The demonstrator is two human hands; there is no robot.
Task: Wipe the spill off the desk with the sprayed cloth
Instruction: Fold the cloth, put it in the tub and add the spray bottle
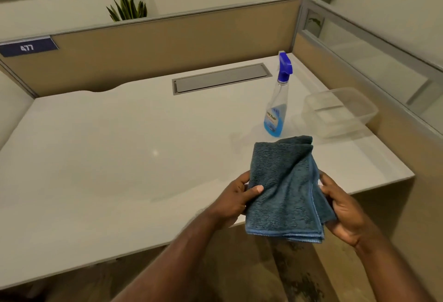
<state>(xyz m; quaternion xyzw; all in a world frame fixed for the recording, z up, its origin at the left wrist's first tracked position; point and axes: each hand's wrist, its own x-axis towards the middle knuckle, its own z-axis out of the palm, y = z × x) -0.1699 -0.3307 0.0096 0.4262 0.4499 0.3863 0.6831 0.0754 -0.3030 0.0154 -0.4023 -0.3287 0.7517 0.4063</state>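
A folded blue-grey cloth (285,186) is held up over the front right edge of the white desk (107,158). My left hand (236,199) grips its left side with the thumb on top. My right hand (345,213) holds its right side from behind. A clear spray bottle (276,107) with a blue trigger head and blue liquid stands upright on the desk just beyond the cloth. A faint wet smear (242,143) shows on the desk to the left of the bottle's base.
A clear plastic container (340,112) sits at the desk's right, by the partition (167,52). A grey cable hatch (220,78) lies flush near the back. Plants stand behind the partition. Carpeted floor lies below the desk's front edge.
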